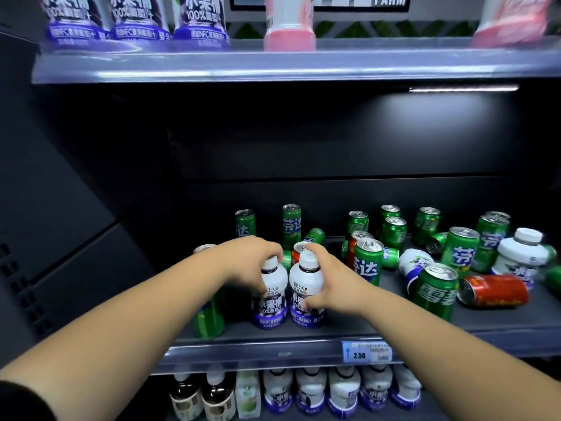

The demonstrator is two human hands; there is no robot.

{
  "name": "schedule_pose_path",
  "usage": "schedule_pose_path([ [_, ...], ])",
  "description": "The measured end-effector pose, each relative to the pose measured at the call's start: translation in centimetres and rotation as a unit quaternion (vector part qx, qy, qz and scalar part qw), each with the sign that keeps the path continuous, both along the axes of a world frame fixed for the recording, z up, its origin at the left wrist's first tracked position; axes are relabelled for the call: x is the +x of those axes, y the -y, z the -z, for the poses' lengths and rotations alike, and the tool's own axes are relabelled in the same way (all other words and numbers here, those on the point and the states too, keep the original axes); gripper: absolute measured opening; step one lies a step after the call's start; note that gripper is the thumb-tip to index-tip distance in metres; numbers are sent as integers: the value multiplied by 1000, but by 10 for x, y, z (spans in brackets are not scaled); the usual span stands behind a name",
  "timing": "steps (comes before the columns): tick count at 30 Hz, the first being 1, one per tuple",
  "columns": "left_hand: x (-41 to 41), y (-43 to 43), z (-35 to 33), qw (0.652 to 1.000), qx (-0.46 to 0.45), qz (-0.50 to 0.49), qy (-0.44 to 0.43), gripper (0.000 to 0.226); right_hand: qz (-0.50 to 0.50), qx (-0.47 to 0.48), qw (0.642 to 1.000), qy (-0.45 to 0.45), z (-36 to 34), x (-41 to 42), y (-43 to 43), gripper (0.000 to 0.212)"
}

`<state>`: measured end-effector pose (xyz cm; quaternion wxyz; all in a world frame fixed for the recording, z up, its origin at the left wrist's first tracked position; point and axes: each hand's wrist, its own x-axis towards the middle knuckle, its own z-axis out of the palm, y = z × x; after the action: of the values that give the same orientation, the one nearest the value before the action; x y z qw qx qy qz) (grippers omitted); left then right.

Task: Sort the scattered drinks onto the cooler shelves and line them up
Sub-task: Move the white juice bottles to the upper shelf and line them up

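Crowded middle shelf (pixel 243 350): likely to see the green cans (pixel 291 226) packed at 12 o'clock toppled if brushed on lifting, and the red can (pixel 494 291) lying at 3 o'clock sent rolling. Left hand (pixel 255 262) clamped over the left bottle (pixel 270 302) at cap and shoulder; right hand (pixel 329 282) curled round the right bottle (pixel 305 296), thumb on label. Both upright, side by side, near the shelf's 6 o'clock edge.

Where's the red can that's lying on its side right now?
Head view: the red can lies at the right of the middle shelf, near its front edge, just right of an upright green can and in front of a white bottle.
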<state>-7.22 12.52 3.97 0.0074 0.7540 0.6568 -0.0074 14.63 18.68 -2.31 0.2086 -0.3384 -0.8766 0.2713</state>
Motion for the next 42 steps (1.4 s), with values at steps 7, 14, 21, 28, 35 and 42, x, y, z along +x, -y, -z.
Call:
schedule_pose_path([
  [7, 5, 21, 34, 990, 38, -20, 131, 99, 44, 13, 997, -65, 10, -3, 13, 100],
  [14, 7, 33, 12, 984, 94, -18, 151, 92, 34, 8, 995, -92, -21, 8, 19, 88],
  [21, 38, 54, -58, 954, 186, 13, 235, 99, 13, 44, 985, -169, -84, 49, 24, 103],
  [28, 106, 61, -133, 913, 267, 66, 300, 90, 17, 88, 954, -285, -155, 118, 31, 99],
  [35, 176, 56, -194, 888, 324, 85, 316, 82, 13, 152, 932, -329, -221, 193, 25, 92],
  [42, 201, 48, -238, 853, 410, 51, 320, 79, -12, 178, 919, -351, -271, 208, 11, 91],
])
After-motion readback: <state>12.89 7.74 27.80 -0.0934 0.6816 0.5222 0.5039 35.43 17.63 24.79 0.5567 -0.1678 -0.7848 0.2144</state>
